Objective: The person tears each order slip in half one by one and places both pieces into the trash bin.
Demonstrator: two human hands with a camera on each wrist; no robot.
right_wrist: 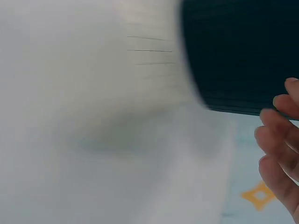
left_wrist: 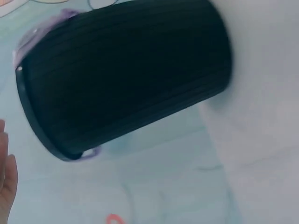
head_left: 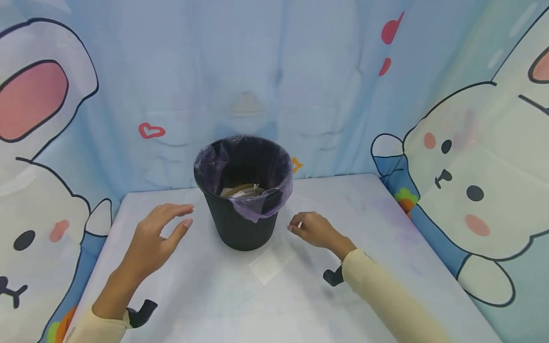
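A black trash bin (head_left: 242, 224) stands upright on the table, lined with a translucent purple trash bag (head_left: 257, 208) folded over its rim. Inside lie some brown and white scraps (head_left: 244, 190), too partly hidden to identify. To the left of the bin, my left hand (head_left: 150, 240) hovers apart from it, thumb and fingers spread. My right hand (head_left: 317, 230) is at the bin's right side with its fingers loosely bent and nothing visible in them. In the right wrist view its fingertips (right_wrist: 268, 133) appear close to the bin's wall (right_wrist: 247, 56); contact cannot be told.
A white slip of paper (head_left: 267, 267) with faint printed lines lies on the white tabletop (head_left: 206, 295) in front of the bin. Behind and on both sides hangs a blue curtain (head_left: 171, 71) with cartoon rabbits. Black straps with mounts (head_left: 143, 313) sit at both wrists.
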